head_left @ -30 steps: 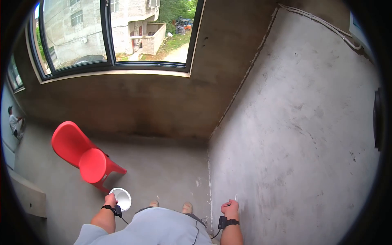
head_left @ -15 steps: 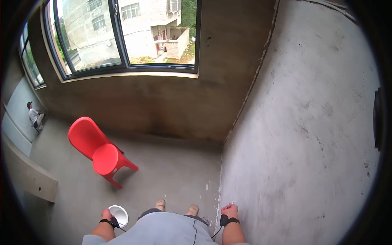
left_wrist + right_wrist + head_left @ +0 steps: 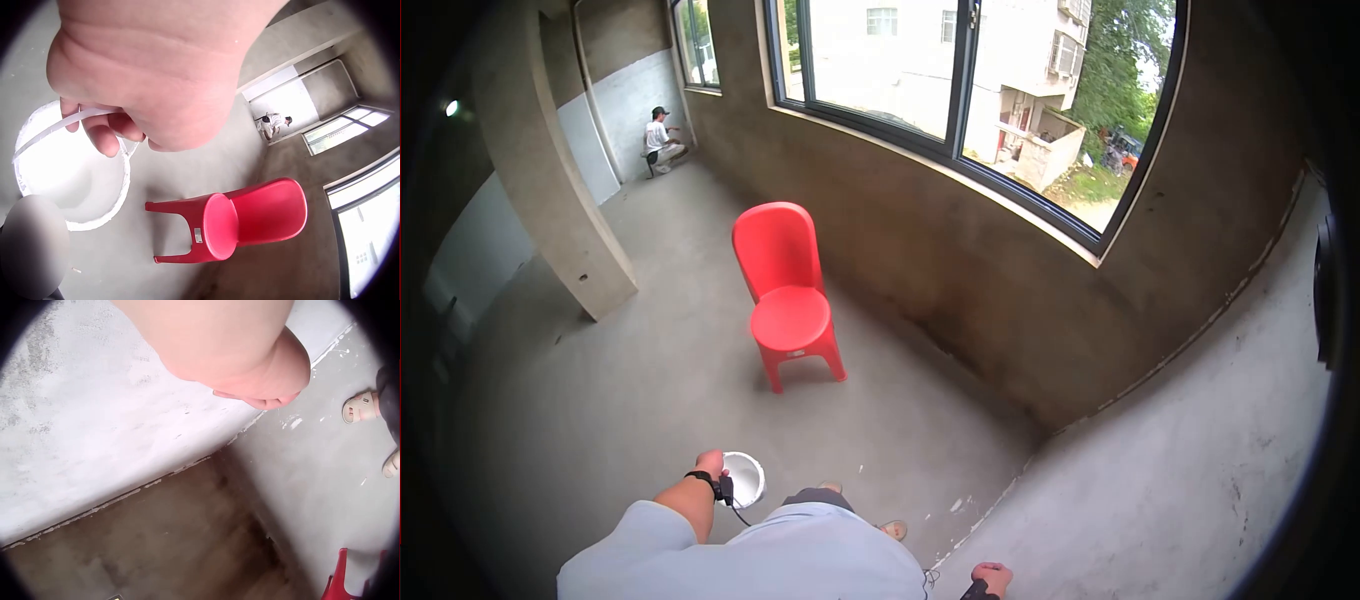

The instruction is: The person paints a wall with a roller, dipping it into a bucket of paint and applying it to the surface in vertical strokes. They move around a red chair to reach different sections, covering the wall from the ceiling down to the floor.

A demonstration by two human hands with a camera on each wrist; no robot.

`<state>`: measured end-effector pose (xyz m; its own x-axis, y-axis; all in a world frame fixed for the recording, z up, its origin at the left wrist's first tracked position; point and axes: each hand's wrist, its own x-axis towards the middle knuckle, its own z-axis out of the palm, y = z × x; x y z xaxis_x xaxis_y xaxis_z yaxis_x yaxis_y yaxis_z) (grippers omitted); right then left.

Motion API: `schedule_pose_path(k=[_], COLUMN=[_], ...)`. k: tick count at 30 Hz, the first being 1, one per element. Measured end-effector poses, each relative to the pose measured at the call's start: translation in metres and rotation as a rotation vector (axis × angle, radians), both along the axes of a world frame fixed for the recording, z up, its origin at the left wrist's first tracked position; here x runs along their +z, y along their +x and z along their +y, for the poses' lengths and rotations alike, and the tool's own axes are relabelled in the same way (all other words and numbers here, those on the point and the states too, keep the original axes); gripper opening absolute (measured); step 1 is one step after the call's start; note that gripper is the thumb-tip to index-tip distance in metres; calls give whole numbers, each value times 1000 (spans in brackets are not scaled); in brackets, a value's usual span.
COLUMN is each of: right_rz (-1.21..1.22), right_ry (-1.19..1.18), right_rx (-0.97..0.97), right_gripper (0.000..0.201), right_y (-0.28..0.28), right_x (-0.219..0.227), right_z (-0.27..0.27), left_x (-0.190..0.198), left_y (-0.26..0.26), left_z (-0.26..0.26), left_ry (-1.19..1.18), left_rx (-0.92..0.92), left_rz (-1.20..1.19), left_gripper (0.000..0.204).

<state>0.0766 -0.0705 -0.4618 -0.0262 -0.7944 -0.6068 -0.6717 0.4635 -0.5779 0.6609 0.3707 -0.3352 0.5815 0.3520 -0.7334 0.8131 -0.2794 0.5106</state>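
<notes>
In the head view my left hand [image 3: 710, 463] holds a white bucket [image 3: 745, 482] at my left side. The left wrist view shows its pale strap handle [image 3: 59, 127] running under the curled fingers [image 3: 103, 140], with the bucket's rough white rim [image 3: 94, 223] below. My right hand [image 3: 993, 577] is at the lower right beside the pale wall, its fingers curled in. A thin whitish tool showed at this hand in the earlier frames; now the fist hides it. In the right wrist view the back of the hand and wrist [image 3: 250, 375] cover whatever it grips.
A red plastic chair [image 3: 790, 318] stands on the grey floor [image 3: 900, 400] ahead. Brown wall [image 3: 1000, 300] and window run along the right. A pillar [image 3: 550, 170] rises at left; far back, a person [image 3: 662, 140] sits low by the wall. My feet [image 3: 893, 530] show below.
The head view has swung left, so chair, window and far person now lie farther right. The right hand has shifted toward the lower edge, and its whitish tool has gone out of sight.
</notes>
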Motion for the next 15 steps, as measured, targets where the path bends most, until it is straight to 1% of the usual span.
schedule_pose_path(k=[1, 2, 3, 4, 5, 6, 7, 8, 10, 12, 15], right_rz=[-55, -110, -131, -124, 16, 155, 160, 144, 115, 83, 34], right_ry=[-2, -2, 21, 19, 11, 2, -2, -13, -24, -38, -74], right_rx=[41, 78, -2, 3, -19, -42, -41, -60, -108, -151, -214], right_gripper=[11, 22, 22, 22, 21, 20, 20, 21, 22, 23, 25], right_y=[-1, 0, 2, 6, 24, 35, 38, 40, 45, 49, 53], right_x=[29, 42, 53, 65, 108, 140, 154, 166, 192, 212, 235], right_z=[5, 7, 7, 8, 12, 16, 16, 18, 30, 39, 42], left_x=[-4, -8, -13, -16, -7, 12, 22, 17, 1, 1, 8], left_y=[2, 6, 8, 9, 9, 8, 10, 16, 36, 47, 58], left_z=[-2, -1, 0, 2, -3, -13, -17, -15, -11, -10, -26], left_ry=[-20, -24, -23, -20, -24, -26, -28, -30, -11, -32, -22], left_rx=[-3, 2, 8, 14, 17, 67, 116, 116, 51, 11, -45], left_rz=[10, 14, 18, 24, 29, 15, 0, 4, 23, 20, 27], left_gripper=[34, 34, 35, 35, 35, 34, 33, 33, 39, 43, 47])
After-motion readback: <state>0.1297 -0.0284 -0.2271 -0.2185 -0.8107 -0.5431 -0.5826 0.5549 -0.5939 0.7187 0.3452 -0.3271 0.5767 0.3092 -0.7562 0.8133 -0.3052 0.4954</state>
